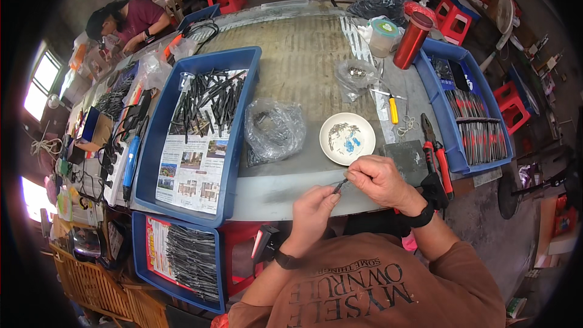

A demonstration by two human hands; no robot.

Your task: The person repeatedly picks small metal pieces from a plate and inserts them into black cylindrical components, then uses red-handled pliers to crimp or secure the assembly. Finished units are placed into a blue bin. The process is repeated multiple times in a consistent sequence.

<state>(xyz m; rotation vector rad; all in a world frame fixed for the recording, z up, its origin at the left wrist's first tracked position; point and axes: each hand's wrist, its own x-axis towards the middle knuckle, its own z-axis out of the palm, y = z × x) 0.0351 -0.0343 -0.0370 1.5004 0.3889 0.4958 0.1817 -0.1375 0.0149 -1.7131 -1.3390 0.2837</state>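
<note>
Near the table's front edge my two hands come together. My left hand [313, 211] pinches a small thin dark piece [340, 186] between thumb and fingertips. My right hand [384, 183] is closed, its thumb and finger pinched at the upper end of that piece; whatever else they hold is too small to make out. Just beyond my fingers stands a round white dish [328, 150] with many tiny dark slivers and a few blue bits in it. A clear plastic bag [282, 130] with dark contents lies left of the dish.
Left stands a blue tray [228, 188] of loose black thin parts; below it, another blue tray [139, 249] of black parts. Right are a yellow-handled screwdriver [394, 111], red-handled pliers [442, 167], a blue bin [486, 164] and a red flask [413, 41]. Another person [136, 21] works far left.
</note>
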